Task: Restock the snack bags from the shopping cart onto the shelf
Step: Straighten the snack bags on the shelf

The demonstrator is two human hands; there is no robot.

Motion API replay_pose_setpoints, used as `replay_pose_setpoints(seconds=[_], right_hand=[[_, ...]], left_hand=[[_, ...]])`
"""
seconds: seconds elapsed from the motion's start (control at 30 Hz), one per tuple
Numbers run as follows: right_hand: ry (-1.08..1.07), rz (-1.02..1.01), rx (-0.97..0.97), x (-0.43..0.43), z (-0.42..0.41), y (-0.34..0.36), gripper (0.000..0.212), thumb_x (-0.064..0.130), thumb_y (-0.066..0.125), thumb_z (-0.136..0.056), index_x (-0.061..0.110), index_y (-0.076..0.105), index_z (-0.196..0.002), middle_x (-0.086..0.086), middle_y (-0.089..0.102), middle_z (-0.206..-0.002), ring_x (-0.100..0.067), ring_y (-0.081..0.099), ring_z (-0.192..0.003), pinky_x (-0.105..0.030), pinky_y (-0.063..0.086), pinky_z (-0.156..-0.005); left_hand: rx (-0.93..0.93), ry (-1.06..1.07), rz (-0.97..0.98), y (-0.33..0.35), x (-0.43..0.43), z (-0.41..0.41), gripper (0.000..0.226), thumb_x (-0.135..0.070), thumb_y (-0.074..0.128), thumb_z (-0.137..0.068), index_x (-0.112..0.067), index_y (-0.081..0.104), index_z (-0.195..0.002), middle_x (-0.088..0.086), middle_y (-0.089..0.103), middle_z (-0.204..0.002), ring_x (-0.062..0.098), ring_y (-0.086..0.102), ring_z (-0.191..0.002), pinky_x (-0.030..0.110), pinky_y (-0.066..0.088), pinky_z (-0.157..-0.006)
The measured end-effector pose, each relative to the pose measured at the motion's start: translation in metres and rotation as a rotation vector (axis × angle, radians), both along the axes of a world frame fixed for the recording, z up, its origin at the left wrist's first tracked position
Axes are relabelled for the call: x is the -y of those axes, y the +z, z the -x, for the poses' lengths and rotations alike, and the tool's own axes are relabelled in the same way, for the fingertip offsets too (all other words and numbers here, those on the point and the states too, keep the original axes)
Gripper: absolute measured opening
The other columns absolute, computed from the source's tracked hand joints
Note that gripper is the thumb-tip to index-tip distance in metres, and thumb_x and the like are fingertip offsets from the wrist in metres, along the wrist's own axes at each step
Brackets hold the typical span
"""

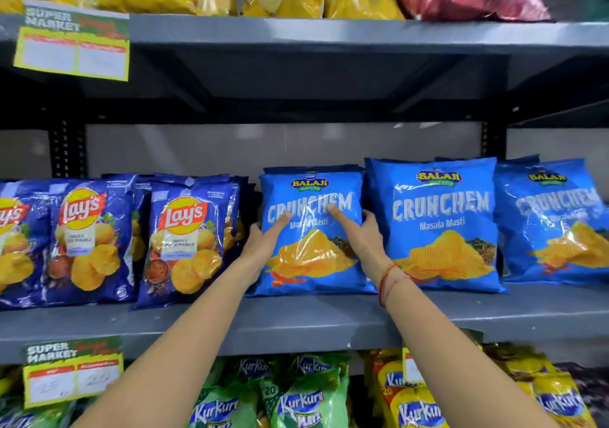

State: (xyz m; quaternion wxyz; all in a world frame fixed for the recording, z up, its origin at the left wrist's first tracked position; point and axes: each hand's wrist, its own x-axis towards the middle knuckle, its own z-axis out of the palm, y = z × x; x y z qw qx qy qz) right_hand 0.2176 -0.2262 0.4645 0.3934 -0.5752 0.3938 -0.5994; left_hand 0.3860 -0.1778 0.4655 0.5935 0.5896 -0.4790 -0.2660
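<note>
A light blue Crunchem snack bag [313, 263] stands upright on the grey middle shelf [296, 322], in front of others of its kind. My left hand [263, 240] grips its left edge, fingers laid across the front. My right hand [359, 233] holds its right edge, forefinger stretched over the printed name. A red thread is tied round my right wrist. The shopping cart is out of view.
Two more Crunchem bags [441, 226] [553, 223] stand to the right, dark blue Lay's bags [184, 246] to the left. Yellow and red bags fill the top shelf [329, 30]. Kurkure bags [303, 398] sit below. Price tags [72, 371] hang on the shelf edges.
</note>
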Motion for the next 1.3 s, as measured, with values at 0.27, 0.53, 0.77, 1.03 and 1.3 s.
replay_pose_setpoints(seconds=[0.27,0.53,0.77,1.03,1.3], right_hand=[[0.111,0.176,0.199,0.014,-0.001,0.003,0.050,0.029,0.084,-0.070,0.016,0.062,-0.113,0.000,0.073,-0.109,-0.016,0.071,-0.098,-0.033,0.059,-0.086],[0.122,0.194,0.189,0.019,-0.002,-0.010,0.052,0.026,0.081,-0.074,0.013,0.058,-0.120,0.002,0.070,-0.109,-0.012,0.069,-0.098,-0.016,0.058,-0.070],[-0.187,0.332,-0.018,-0.012,-0.002,-0.008,0.088,0.045,0.078,-0.072,0.016,0.036,-0.143,0.004,0.059,-0.126,-0.008,0.055,-0.113,-0.025,0.046,-0.098],[-0.540,0.613,-0.192,-0.037,0.056,0.004,0.065,0.044,0.064,-0.085,0.015,0.041,-0.139,-0.004,0.048,-0.135,-0.019,0.044,-0.126,-0.018,0.030,-0.098],[-0.749,0.441,-0.105,-0.008,0.160,-0.006,0.064,0.045,0.064,-0.086,0.007,0.047,-0.134,-0.014,0.051,-0.133,-0.029,0.044,-0.125,-0.030,0.030,-0.103]], left_hand=[[-0.231,-0.114,0.405,-0.008,0.012,0.006,0.051,-0.034,0.073,-0.074,-0.015,0.054,-0.117,0.002,0.068,-0.108,0.013,0.068,-0.091,0.024,0.057,-0.070],[-0.203,-0.106,0.384,-0.018,0.019,0.006,0.041,-0.034,0.071,-0.076,-0.020,0.057,-0.111,0.003,0.068,-0.109,0.009,0.067,-0.086,0.015,0.054,-0.057],[0.021,0.159,0.452,-0.017,0.005,0.012,0.085,-0.048,0.075,-0.067,-0.021,0.033,-0.136,-0.002,0.046,-0.132,0.012,0.049,-0.114,0.031,0.042,-0.094],[0.539,0.203,0.862,0.005,-0.007,0.081,0.044,-0.034,0.051,-0.087,-0.012,0.046,-0.125,0.008,0.047,-0.127,0.014,0.039,-0.121,0.012,0.025,-0.101],[0.387,-0.101,0.520,-0.009,0.027,0.174,0.059,-0.037,0.050,-0.091,-0.013,0.029,-0.141,0.008,0.034,-0.144,0.021,0.033,-0.134,0.032,0.024,-0.112]])
